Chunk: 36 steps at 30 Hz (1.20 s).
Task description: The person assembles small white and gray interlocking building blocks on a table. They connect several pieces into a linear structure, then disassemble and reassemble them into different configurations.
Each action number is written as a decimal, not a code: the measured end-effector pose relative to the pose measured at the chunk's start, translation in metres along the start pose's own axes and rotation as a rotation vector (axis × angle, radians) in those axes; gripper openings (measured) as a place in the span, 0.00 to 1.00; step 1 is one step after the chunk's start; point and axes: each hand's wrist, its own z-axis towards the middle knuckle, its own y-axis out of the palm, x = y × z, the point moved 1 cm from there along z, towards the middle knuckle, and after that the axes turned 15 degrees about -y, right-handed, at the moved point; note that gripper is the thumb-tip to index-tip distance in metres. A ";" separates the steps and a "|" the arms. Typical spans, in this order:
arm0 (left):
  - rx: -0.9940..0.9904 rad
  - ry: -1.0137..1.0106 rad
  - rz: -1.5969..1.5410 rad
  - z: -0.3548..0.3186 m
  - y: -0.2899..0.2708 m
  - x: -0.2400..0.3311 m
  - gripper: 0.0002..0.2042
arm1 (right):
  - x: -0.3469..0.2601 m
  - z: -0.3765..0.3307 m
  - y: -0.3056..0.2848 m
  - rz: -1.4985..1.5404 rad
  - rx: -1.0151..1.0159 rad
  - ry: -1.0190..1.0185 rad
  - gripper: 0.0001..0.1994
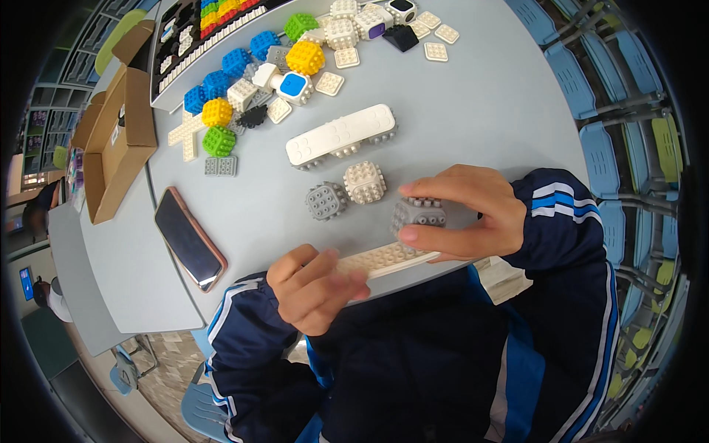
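Near the table's front edge, my left hand [316, 289] grips one end of a long cream studded plate [380, 260]. My right hand [473, 214] holds a grey studded cube [418, 214] between thumb and fingers, right at the plate's other end. Whether the cube is joined to the plate I cannot tell. Just beyond my hands sit a loose grey studded block [326, 201] and a cream studded cube [365, 182]. Farther off lies a long white bar [341, 136] with a smooth top and studded blocks beneath it.
Blue, yellow, green and white blocks [305, 57] and small square plates [329, 83] cover the far table, beside a tray of coloured parts [221, 21]. A phone [190, 238] and an open cardboard box [122, 151] lie at left. Blue chairs [602, 159] stand at right.
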 end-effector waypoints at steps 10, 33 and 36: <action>-0.063 -0.020 -0.034 0.004 -0.001 0.000 0.14 | 0.003 0.001 -0.002 -0.028 0.002 -0.002 0.19; -0.140 -0.074 -0.009 0.014 -0.003 0.003 0.14 | 0.005 -0.004 -0.002 -0.032 -0.025 0.018 0.21; -0.028 -0.081 0.000 0.009 0.002 0.001 0.14 | 0.006 -0.004 0.001 -0.039 -0.016 0.004 0.21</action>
